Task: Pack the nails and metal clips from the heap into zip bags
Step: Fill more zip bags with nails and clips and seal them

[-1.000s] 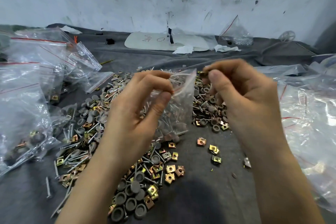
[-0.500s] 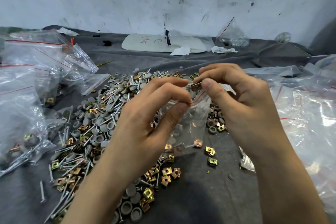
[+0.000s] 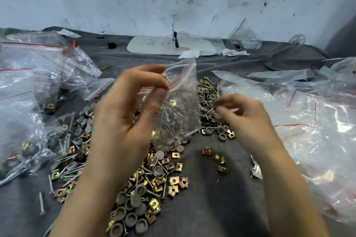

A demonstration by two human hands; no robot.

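Head view: left hand (image 3: 123, 113) pinches zip bag (image 3: 181, 121) at its mouth w/ thumb + fingers, above the heap (image 3: 154, 179) mid-surface. Right hand (image 3: 248, 117) is just beside it, blurred, so can't tell its grip. Bag likely thin, slippery, bottom-heavy w/ nails (image 3: 167, 117); best held at the seal strip, points may pierce the film.

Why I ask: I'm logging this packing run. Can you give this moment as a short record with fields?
left hand: pinches the zip bag near its top, holding it above the heap
right hand: beside the bag, fingers curled, blurred; grip unclear
bag contents: nails and at least one metal clip
heap: nails, clips and grey caps on a grey cloth
surroundings: other zip bags to left and right
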